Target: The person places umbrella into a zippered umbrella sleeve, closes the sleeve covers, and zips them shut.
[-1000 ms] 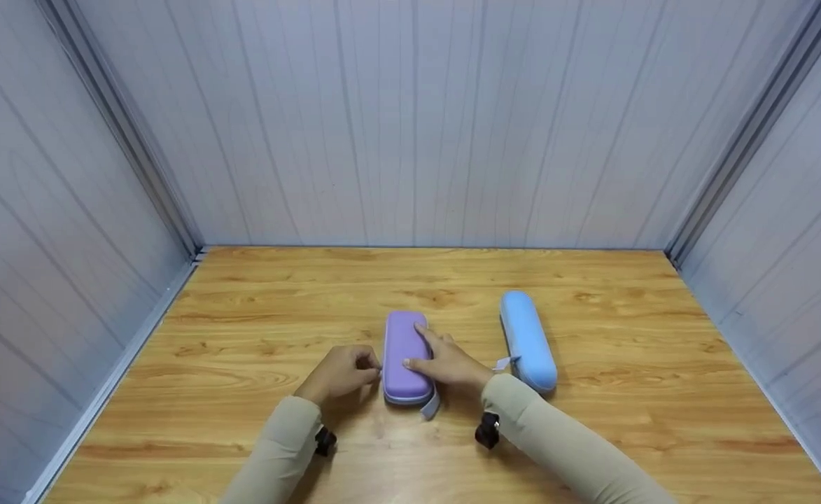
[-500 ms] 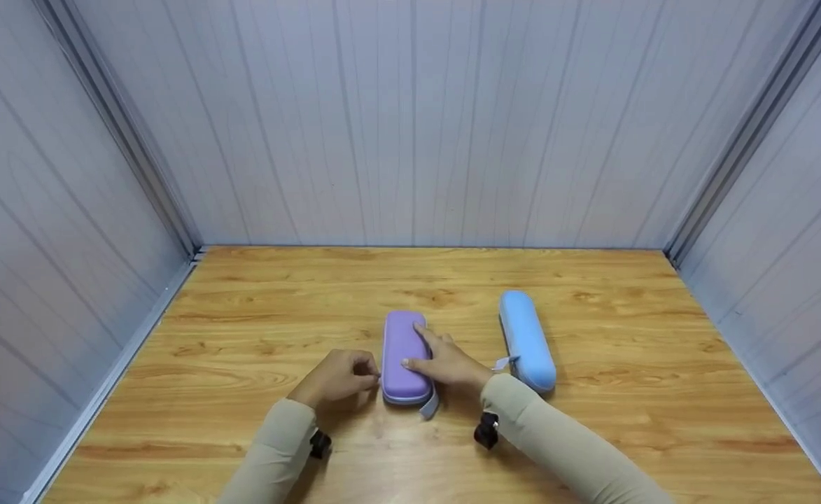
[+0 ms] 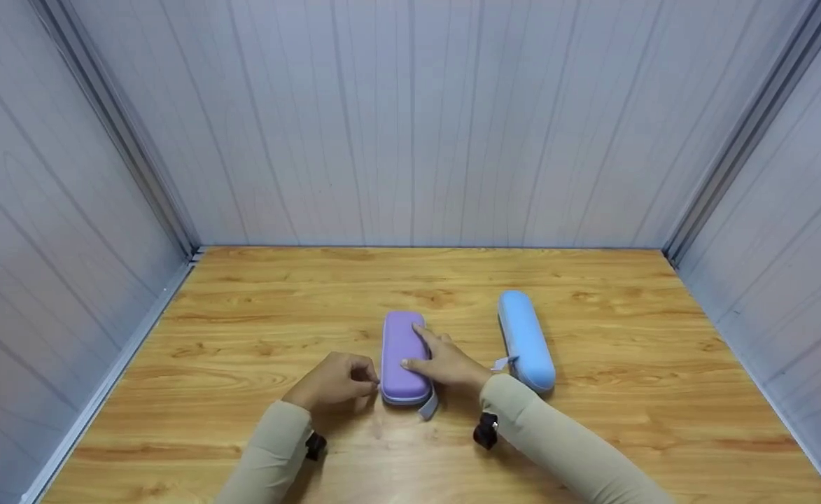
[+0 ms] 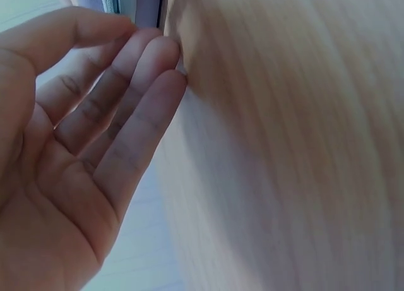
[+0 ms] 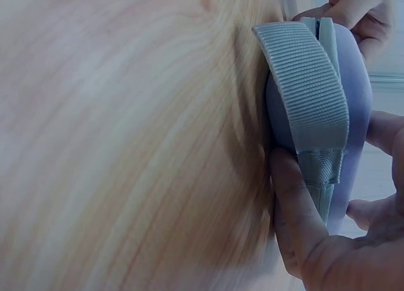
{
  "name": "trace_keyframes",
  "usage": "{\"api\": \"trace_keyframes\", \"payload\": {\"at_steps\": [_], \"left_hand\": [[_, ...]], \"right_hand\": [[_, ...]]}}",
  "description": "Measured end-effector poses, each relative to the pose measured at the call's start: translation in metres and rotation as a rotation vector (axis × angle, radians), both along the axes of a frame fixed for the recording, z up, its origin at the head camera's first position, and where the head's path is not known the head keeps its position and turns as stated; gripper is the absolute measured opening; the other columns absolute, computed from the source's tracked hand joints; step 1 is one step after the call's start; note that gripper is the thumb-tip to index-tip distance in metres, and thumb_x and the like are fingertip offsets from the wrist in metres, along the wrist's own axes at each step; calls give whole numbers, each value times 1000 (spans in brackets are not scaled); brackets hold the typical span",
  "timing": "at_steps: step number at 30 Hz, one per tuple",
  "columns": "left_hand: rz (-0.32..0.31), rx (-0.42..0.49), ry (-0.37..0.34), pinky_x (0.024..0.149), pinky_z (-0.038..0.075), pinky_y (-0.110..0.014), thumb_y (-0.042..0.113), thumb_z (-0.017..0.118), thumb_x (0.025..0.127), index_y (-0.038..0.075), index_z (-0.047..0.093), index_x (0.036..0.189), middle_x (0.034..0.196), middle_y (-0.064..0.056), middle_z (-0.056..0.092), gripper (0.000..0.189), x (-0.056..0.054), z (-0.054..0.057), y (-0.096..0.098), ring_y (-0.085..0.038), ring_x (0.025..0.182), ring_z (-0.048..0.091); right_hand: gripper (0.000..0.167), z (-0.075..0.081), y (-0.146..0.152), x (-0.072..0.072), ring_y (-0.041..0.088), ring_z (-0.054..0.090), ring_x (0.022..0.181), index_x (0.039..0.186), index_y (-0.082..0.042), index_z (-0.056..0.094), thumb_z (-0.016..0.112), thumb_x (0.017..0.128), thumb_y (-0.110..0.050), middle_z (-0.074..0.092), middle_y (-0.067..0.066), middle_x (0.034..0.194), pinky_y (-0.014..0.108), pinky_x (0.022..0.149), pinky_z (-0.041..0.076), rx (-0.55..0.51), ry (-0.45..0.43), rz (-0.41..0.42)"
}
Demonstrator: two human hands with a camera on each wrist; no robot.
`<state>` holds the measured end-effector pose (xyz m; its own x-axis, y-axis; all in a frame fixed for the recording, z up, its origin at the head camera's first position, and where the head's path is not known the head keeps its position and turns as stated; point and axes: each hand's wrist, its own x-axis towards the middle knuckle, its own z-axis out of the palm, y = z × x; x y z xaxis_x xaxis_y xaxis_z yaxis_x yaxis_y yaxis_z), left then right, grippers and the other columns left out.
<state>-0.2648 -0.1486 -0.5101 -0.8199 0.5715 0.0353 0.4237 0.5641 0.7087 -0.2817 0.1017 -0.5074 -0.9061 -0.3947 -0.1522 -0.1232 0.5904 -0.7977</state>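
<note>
A purple zippered hard case (image 3: 400,343) lies lengthwise on the wooden table. My right hand (image 3: 448,360) grips it from the right, thumb and index finger on the lid; in the right wrist view, other fingers (image 5: 297,202) hold its lower side. A grey ribbed strap (image 5: 306,83) loops out from the near right side. At the left side, my left hand (image 3: 340,378) pinches the zipper pull, mostly hidden by the fingertips. In the left wrist view the left thumb and index finger (image 4: 69,35) meet right beside the grey zipper edge.
A light blue hard case (image 3: 526,339) lies to the right at a slight slant, its small grey strap (image 3: 502,363) pointing left near the right sleeve (image 3: 557,434). Pale panel walls (image 3: 410,126) border the wooden table (image 3: 256,301) at the back and both sides.
My left hand has slid slightly toward me along the purple case's left side. The right hand keeps its grip, and both cases stay in place.
</note>
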Motion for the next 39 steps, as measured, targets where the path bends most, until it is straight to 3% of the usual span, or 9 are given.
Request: {"api": "trace_keyframes", "payload": {"at_steps": [6,14,19,24,31,39], "left_hand": [[-13,2,-63,72,52,-27,10,73,88,7,74,84,82,3,70,4,4,2,-3,-9,77,61],[-18,-29,-30,78,54,-30,12,73,89,9,75,87,85,5,70,4,4,5,-1,-8,80,62],[-26,-15,-35,76,53,-30,10,72,89,7,75,88,84,3,70,5,3,6,0,-9,79,61],[-9,-26,-52,73,53,-28,9,71,89,9,75,85,82,4,70,6,2,6,1,-8,76,60],[-12,-25,-70,73,54,-29,9,71,90,7,75,86,82,2,70,6,4,6,0,-9,76,61],[-41,-25,-31,69,52,-27,11,75,89,7,76,85,80,7,69,5,8,7,-3,-7,73,58]], "right_hand": [[85,-2,0,-1,36,45,125,160,-13,23,67,94,-43,39,28,140,53,111,32,2,6,2],[88,-1,2,-1,37,46,121,161,-12,22,67,93,-45,40,28,135,54,110,34,27,4,10],[107,3,5,-1,36,48,117,161,-14,18,78,81,-51,41,26,133,54,106,37,53,-18,30],[123,6,8,-4,36,46,120,163,-19,12,86,70,-53,36,26,141,54,107,36,89,-57,81],[124,7,11,-6,35,43,125,163,-21,9,87,71,-52,32,27,145,54,109,34,108,-62,130],[124,7,8,-3,35,43,124,163,-21,10,87,70,-51,33,25,145,55,109,34,85,-61,125]]}}
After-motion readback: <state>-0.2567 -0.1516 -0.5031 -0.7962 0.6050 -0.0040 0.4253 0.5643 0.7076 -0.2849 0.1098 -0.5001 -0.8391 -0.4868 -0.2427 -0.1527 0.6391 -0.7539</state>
